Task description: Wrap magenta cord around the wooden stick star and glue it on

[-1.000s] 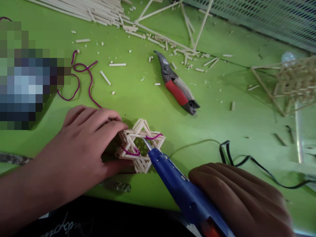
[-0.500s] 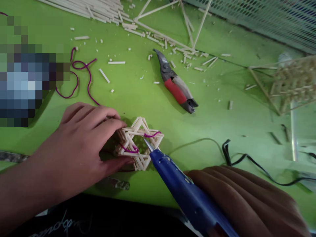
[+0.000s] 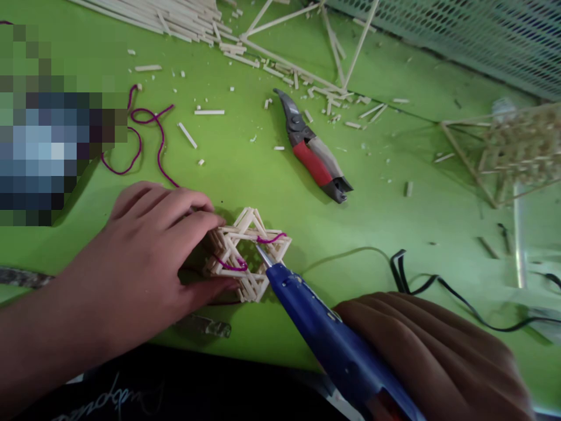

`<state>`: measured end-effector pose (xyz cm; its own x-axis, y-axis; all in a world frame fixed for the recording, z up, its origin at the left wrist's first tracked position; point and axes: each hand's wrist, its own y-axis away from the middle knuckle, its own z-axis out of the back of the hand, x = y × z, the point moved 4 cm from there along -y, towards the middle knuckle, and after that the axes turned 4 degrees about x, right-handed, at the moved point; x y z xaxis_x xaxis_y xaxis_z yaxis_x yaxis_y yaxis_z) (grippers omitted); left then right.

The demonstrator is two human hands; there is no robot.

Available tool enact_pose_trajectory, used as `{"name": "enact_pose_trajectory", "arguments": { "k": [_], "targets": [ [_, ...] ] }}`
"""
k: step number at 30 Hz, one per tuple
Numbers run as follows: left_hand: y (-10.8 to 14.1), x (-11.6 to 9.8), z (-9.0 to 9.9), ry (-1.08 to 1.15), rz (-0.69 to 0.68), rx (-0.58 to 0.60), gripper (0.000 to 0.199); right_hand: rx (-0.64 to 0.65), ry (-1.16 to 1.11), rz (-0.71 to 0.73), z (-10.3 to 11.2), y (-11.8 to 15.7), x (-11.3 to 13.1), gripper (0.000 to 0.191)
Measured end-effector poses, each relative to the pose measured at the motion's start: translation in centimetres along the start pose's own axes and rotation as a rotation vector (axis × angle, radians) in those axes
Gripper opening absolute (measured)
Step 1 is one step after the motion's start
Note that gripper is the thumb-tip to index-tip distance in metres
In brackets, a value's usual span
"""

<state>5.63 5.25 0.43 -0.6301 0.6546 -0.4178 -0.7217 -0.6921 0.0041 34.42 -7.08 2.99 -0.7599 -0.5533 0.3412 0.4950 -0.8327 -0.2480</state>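
Note:
My left hand (image 3: 162, 245) grips the left side of a small star-shaped frame of stacked wooden sticks (image 3: 250, 217), thumb below and fingers above. A purple cord (image 3: 232, 268) runs across the frame's left part, and another stretch lies along its upper right bar. Wrapped around a blue hot glue gun (image 3: 315, 318), my right hand (image 3: 421, 351) comes in from the lower right. The gun's metal tip is at the inner edge of the upper bar, by the cord; whether it touches cannot be made out. My right fingertips are hidden behind the gun.
Red-handled pruning shears (image 3: 311, 158) lie beyond the frame. Loose purple cord (image 3: 162, 146) curls at the left, near a blurred-out object. Cut sticks (image 3: 175, 23) and scraps are strewn at the back. A stick structure (image 3: 521, 146), a black strap (image 3: 456, 289) and a green mesh basket (image 3: 473, 41) are at right.
The view has shifted very slightly. Both hands, the stick frame and the glue gun keep nearly the same positions.

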Motion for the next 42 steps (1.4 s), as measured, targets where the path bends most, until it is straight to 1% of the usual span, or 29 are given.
{"name": "enact_pose_trajectory", "arguments": {
  "k": [3,7,9,14,19,29,34,39,42],
  "targets": [
    [0.0,-0.1,0.1,-0.010,-0.002,0.009,0.061,-0.008,0.012,0.001,0.0,-0.1,0.0,0.024],
    [0.0,-0.1,0.2,0.001,0.000,-0.018,0.061,-0.016,0.025,0.006,-0.1,-0.2,0.1,0.021],
    [0.0,-0.2,0.2,-0.004,0.001,-0.012,0.061,-0.019,0.029,-0.002,-0.2,-0.2,0.0,0.020],
    [-0.1,-0.3,0.1,-0.027,0.002,-0.012,0.062,-0.029,0.032,0.011,-0.3,-0.3,0.0,0.022],
    [-0.1,-0.3,0.1,-0.033,0.007,-0.011,0.065,-0.021,0.019,-0.033,-0.5,-0.3,-0.1,0.024],
    [-0.1,0.1,-0.1,0.007,0.033,-0.021,0.068,-0.002,0.042,0.020,0.2,-0.6,0.0,0.019],
    [-0.1,0.2,0.0,0.018,0.034,0.002,0.065,0.003,0.071,0.043,0.7,-0.6,0.1,0.018],
    [0.0,0.2,0.0,0.012,0.046,0.010,0.063,-0.016,0.066,-0.007,0.8,-0.1,0.2,0.020],
    [-0.1,0.3,0.0,0.029,0.054,0.011,0.064,0.011,0.034,-0.033,0.6,0.1,0.2,0.020]
  ]
}}
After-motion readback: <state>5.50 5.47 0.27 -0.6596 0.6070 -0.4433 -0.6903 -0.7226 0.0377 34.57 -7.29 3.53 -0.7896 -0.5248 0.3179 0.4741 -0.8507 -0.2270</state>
